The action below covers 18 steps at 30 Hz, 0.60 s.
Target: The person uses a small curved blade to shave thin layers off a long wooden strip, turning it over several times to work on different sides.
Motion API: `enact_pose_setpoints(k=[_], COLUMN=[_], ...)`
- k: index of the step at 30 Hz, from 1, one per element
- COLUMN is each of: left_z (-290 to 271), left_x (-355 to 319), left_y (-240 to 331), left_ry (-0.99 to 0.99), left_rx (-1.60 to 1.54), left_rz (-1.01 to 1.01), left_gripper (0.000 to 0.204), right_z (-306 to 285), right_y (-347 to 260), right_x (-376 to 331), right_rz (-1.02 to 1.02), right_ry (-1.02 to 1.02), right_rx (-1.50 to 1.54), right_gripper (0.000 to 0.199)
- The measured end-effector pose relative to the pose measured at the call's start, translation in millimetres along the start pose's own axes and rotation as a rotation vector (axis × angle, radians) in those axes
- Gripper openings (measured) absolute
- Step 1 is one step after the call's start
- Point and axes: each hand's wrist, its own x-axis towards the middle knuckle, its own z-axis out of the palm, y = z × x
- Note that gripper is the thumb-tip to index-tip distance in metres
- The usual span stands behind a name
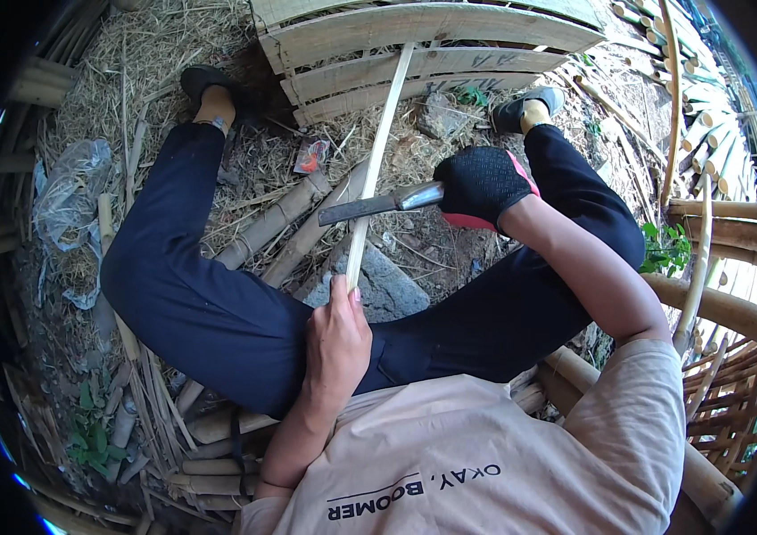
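My bare left hand (340, 339) is closed round the near end of a long pale bamboo strip (384, 134), close to my lap. The strip slants up and away, its far end in front of a wooden crate. In a black and pink glove, my right hand (483, 189) grips the handle of a knife (369, 208). The knife's dark, straight blade points left and lies across the strip, about midway along it. Whether the edge bites into the strip I cannot tell.
The slatted wooden crate (432, 40) stands ahead between my feet. A grey stone (383, 283) lies between my thighs, beside bamboo poles (276, 223). A clear plastic bag (75, 192) is at left. Cut bamboo (708, 143) is piled at far right, near a woven basket (735, 410).
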Motion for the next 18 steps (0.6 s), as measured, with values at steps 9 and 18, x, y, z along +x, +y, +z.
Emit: enact_pose_setpoints(k=[9,18], left_z=[-6.9,-2.6], left_x=[-1.9,2.9], left_y=[5.4,-4.1], left_ry=[-0.126,-0.018], left_rx=[-0.068,-0.117], left_rz=[-0.14,0.018], left_gripper=[0.016,0.007], right_z=[-1.4,5.7], right_y=[85.6,12.8], right_x=[26.6,-0.6], right_rz=[0.241,-0.102], right_ry=[0.314,0.01], right_rx=[-0.025,0.157], right_gripper=[0.026,0.031])
